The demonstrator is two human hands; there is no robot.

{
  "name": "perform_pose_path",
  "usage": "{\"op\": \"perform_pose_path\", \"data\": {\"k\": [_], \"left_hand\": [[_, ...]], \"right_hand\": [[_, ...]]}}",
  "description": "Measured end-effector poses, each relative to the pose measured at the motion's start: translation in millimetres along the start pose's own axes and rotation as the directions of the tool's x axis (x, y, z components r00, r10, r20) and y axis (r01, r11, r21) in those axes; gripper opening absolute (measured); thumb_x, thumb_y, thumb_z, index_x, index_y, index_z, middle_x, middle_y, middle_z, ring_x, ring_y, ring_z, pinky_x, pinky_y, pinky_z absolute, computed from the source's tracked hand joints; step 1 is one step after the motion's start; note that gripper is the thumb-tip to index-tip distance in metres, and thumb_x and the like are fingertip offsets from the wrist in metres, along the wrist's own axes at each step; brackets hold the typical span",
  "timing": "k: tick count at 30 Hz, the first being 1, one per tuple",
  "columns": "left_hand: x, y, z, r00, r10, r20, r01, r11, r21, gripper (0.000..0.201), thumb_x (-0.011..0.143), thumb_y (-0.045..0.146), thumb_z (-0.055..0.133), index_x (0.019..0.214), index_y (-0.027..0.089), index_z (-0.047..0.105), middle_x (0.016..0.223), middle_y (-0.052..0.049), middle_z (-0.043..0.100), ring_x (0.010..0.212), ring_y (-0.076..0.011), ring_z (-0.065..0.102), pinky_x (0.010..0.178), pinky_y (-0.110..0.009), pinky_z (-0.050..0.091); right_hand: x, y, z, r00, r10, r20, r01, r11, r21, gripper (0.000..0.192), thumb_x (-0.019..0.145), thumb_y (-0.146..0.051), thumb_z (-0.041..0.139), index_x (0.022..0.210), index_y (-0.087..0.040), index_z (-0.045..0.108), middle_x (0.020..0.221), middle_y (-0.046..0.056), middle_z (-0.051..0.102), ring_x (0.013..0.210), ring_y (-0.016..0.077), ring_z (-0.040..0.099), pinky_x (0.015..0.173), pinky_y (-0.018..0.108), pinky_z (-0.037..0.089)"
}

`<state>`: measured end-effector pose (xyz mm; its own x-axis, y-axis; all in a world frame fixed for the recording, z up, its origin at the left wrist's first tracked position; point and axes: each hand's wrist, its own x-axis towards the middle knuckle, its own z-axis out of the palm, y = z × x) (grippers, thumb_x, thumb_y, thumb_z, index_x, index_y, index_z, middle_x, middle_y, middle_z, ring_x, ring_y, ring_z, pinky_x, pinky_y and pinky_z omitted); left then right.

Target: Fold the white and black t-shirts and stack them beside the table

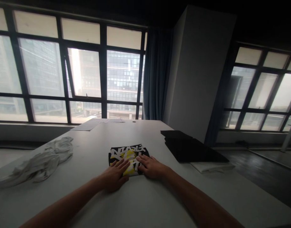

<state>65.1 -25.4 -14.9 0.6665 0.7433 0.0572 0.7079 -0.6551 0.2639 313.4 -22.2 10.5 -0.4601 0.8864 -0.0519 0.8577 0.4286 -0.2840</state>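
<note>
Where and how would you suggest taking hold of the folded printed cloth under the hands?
Probably by its left and right edges, sliding under from either side: the printed cloth lies flat on the white table as a compact folded bundle, with the left hand and right hand resting towards those sides.

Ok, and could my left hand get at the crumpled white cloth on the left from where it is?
Probably yes, with some stretch: your left hand lies palm-down on the folded printed cloth, and only white tabletop shows between that hand and the crumpled white cloth.
</note>
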Motion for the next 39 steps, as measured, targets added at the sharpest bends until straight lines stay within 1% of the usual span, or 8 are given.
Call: {"op": "perform_pose_path", "data": {"k": [3,6,11,15,24,29,34,39], "left_hand": [[13,3,-16.7,1.0,0.007,0.016,-0.007,1.0,-0.003,0.063,0.095,0.059,0.029,0.138,0.02,0.052,0.148,-0.013,0.047,0.138,-0.0328,0.04,0.112,-0.049,0.03],[39,9,-30.6,0.993,-0.067,-0.102,0.072,0.997,0.042,0.061,0.099,0.047,0.017,0.121,0.017,0.064,0.132,-0.014,0.063,0.124,-0.0281,0.056,0.106,-0.042,0.038],[70,2,-9.0,0.952,-0.25,-0.175,0.267,0.96,0.086,0.061,0.097,0.043,0.024,0.144,0.008,0.041,0.155,-0.019,0.034,0.145,-0.0346,0.025,0.115,-0.056,0.019],[72,-17,10.9,0.935,-0.319,-0.153,0.334,0.939,0.082,0.07,0.095,0.056,0.02,0.149,0.014,0.036,0.158,-0.012,0.028,0.147,-0.0285,0.021,0.118,-0.05,0.017],[51,-52,-10.2,0.866,-0.491,-0.093,0.499,0.86,0.109,0.079,0.092,0.065,0.017,0.152,0.015,0.026,0.161,-0.012,0.016,0.149,-0.0274,0.014,0.116,-0.055,0.018],[55,-31,-23.9,0.9,-0.413,-0.141,0.433,0.886,0.168,0.068,0.096,0.056,0.02,0.146,0.015,0.042,0.157,-0.014,0.031,0.146,-0.0307,0.023,0.116,-0.059,0.014],[50,5,0.4,0.98,-0.148,-0.135,0.166,0.977,0.136,0.069,0.096,0.061,0.013,0.149,0.023,0.036,0.158,-0.007,0.029,0.148,-0.0251,0.019,0.119,-0.052,0.014],[42,6,10.1,0.99,-0.131,-0.041,0.134,0.989,0.056,0.076,0.093,0.066,0.011,0.152,0.02,0.029,0.159,-0.007,0.022,0.148,-0.0256,0.014,0.119,-0.051,0.014]], "right_hand": [[9,-6,-9,0.998,-0.033,-0.06,0.028,0.996,-0.085,0.049,0.096,-0.044,0.037,0.14,-0.025,0.05,0.149,0.009,0.044,0.138,0.0276,0.038,0.115,0.054,0.019],[34,-12,-9,0.977,-0.073,-0.199,0.044,0.988,-0.147,0.046,0.097,-0.036,0.035,0.135,-0.021,0.054,0.145,0.013,0.049,0.135,0.0263,0.042,0.114,0.051,0.022],[73,-6,14,0.989,0.041,-0.14,-0.048,0.998,-0.049,0.061,0.097,-0.042,0.027,0.15,-0.012,0.033,0.157,0.013,0.027,0.146,0.0248,0.021,0.118,0.048,0.013],[80,5,26,0.993,0.092,-0.074,-0.092,0.996,0.01,0.069,0.095,-0.052,0.024,0.153,-0.015,0.026,0.16,0.008,0.019,0.148,0.023,0.012,0.12,0.046,0.007],[62,24,20,0.906,0.402,-0.132,-0.394,0.915,0.083,0.088,0.09,-0.071,0.016,0.155,-0.013,0.019,0.162,0.007,0.013,0.149,0.0241,0.01,0.119,0.047,0.007],[60,23,20,0.89,0.425,-0.168,-0.418,0.905,0.075,0.079,0.092,-0.065,0.02,0.153,-0.015,0.025,0.16,0.008,0.021,0.147,0.0244,0.018,0.118,0.048,0.012],[62,25,22,0.892,0.404,-0.202,-0.399,0.915,0.066,0.077,0.093,-0.065,0.021,0.152,-0.015,0.029,0.159,0.011,0.024,0.146,0.0264,0.02,0.117,0.049,0.014],[60,25,25,0.888,0.394,-0.238,-0.393,0.918,0.054,0.075,0.093,-0.063,0.022,0.149,-0.015,0.034,0.157,0.012,0.029,0.145,0.027,0.023,0.117,0.049,0.015]]}}
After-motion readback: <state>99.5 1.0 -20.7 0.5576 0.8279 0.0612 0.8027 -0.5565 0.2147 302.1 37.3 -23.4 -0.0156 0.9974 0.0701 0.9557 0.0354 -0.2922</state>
